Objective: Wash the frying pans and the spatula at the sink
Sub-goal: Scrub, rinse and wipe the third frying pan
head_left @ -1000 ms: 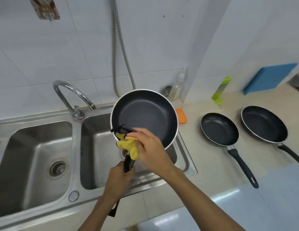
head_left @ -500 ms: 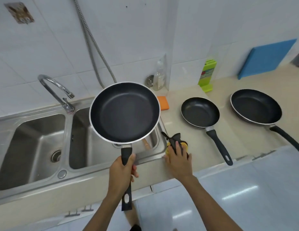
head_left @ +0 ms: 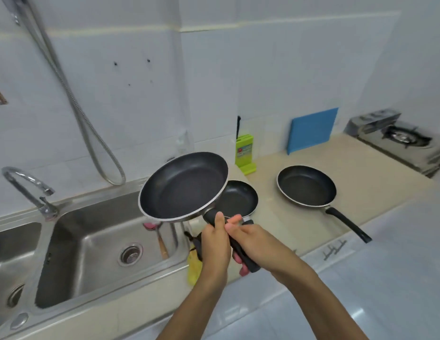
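I hold a large black frying pan tilted in the air over the right edge of the sink. My left hand grips its black handle close to the pan. My right hand is closed around the handle further down. Partly hidden behind it, a small black pan sits on the counter. A third black pan lies further right, with its handle toward the counter edge. A spatula with a wooden handle and a pink head leans in the right basin.
A yellow cloth with a black piece lies on the sink's right rim below my left hand. The faucet stands between the two basins. A green knife block, a blue board and a gas stove line the back.
The large pan has moved right, from over the basin to beside the counter. My right hand left the yellow cloth on the sink rim and took hold of the pan's handle.
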